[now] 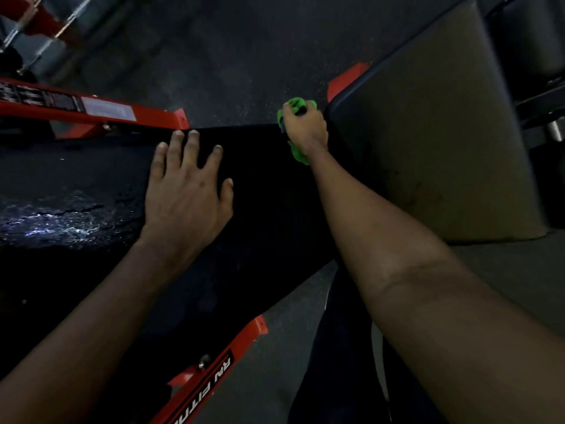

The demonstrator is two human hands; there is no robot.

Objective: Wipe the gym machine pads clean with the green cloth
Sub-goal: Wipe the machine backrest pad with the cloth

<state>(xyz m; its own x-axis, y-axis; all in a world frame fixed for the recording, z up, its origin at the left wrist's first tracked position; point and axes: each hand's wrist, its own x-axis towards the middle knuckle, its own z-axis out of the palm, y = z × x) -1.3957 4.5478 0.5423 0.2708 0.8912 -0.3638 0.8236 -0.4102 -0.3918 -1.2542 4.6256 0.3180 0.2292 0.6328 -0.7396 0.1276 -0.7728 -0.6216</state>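
Nearest, a red rail (214,371) with white lettering runs diagonally under the near edge of the black pad (269,194). A strip of grey floor shows just right of the rail, beside a dark shape too dim to identify.

The black pad fills the middle and left of the view, broad and flat. On its left part a cracked patch (61,221) glints as if wet. The left hand (186,194) lies palm-down on the pad near its middle, fingers straight and spread, holding nothing.

The right arm reaches across the pad's right edge to its far right corner. There the right hand (305,127) is curled round the bunched green cloth (295,105), which sticks out above the knuckles and below the wrist. The cloth sits in the narrow gap where the black pad's corner meets the grey pad (428,133).

The grey pad stretches away to the right, its surface smudged, its rounded near corner touching or just beside the hand. A red bracket (348,78) pokes out behind it.

Beyond the black pad's far edge the speckled dark floor (229,56) lies open. To the left a red beam (91,111) with labels borders the pad, and chrome bars (46,32) stand at the far left.
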